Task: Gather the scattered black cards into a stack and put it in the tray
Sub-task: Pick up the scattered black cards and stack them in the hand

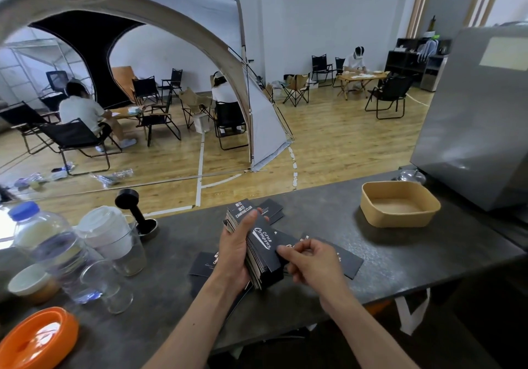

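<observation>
Two hands meet at a thick stack of black cards [258, 250], held just above the dark counter [400, 257]. The left hand [235, 250] grips the stack from its left side, thumb laid across the top card, whose white lettering shows. The right hand [311, 261] pinches a single card [287, 247] at the stack's right edge, between thumb and forefinger; its other fingers are curled under.

Loose cards lie on the counter around the stack: a few [271, 208] just beyond it, a long one [347, 263] to its right under the right hand, and another [204, 264] to its left beside the left wrist.

The tan tray [400, 217] sits well to the right of the stack and further back, holding no cards.

Left of the stack stand a black-handled tool in a small metal cup [137, 211], a glass holding white paper cups [114, 237], a clear bottle with a blue cap [48, 243], an empty glass [105, 288], a small lidded jar [31, 286] and, nearest the counter's front edge, an orange lid [37, 337].

Beyond the counter and the stack, on a wooden floor, is a grey tent [171, 26] with folding chairs and seated people.
</observation>
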